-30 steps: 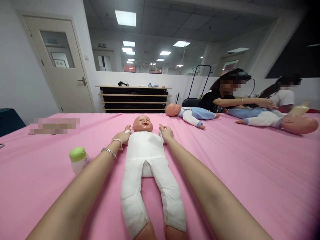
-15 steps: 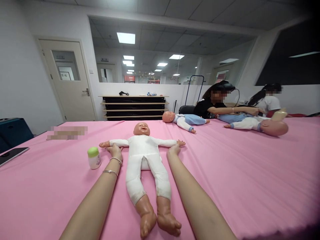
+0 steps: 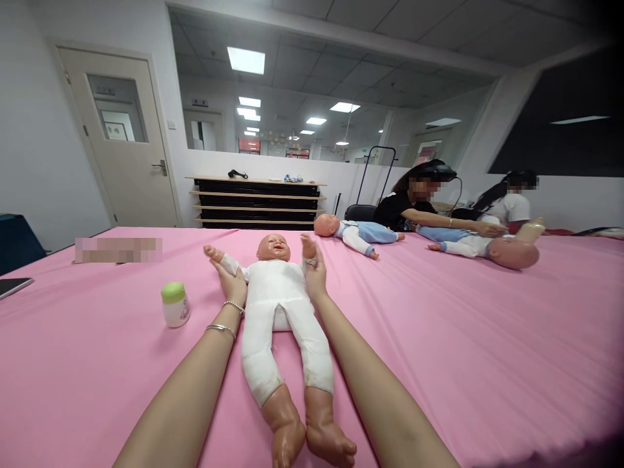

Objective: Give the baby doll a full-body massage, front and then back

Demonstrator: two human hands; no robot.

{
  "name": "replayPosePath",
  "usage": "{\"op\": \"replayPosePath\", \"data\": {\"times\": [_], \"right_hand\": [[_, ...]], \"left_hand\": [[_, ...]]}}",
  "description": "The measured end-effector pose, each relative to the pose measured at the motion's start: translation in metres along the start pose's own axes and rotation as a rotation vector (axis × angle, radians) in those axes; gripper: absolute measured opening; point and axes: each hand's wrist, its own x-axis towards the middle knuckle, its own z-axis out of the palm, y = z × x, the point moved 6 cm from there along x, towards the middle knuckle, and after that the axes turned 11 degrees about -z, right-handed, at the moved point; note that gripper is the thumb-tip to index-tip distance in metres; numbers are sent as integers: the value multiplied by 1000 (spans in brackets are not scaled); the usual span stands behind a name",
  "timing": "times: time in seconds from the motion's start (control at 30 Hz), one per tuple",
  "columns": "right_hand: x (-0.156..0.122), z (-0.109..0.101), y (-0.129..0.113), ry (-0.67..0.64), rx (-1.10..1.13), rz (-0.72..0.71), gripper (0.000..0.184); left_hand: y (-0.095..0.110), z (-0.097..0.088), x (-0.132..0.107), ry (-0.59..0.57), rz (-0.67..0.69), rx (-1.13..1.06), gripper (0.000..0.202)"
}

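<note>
I log the left hand [image 3: 228,283] closed around one arm of the cloth-bodied training doll [image 3: 275,305], and the right hand [image 3: 314,273] closed around the other. The doll lies face-up on the pink surface [image 3: 439,338], with a green-capped bottle [image 3: 175,304] near the left hand.

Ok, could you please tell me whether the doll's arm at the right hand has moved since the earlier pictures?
Yes: the doll's arm has swung upward, from straight out sideways to alongside the doll's head.
</note>
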Motion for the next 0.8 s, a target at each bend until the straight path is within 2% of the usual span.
{"op": "replayPosePath", "data": {"times": [0.13,0.23,0.43,0.63,0.73,0.8], "right_hand": [[-4,26,-25,-358,-194,-218,52],[-10,32,-31,-526,-349,-302,52],[-13,39,-37,-619,-465,-362,41],[-14,45,-41,-709,-513,-401,48],[-14,42,-37,-650,-440,-353,51],[-12,34,-29,-519,-361,-257,52]], "left_hand": [[28,9,-13,-81,289,157,74],[32,18,-18,-124,375,293,66],[34,26,-27,-193,472,552,60],[41,29,-35,-218,564,666,51],[38,28,-32,-231,520,614,53],[31,23,-25,-211,413,488,57]]}}
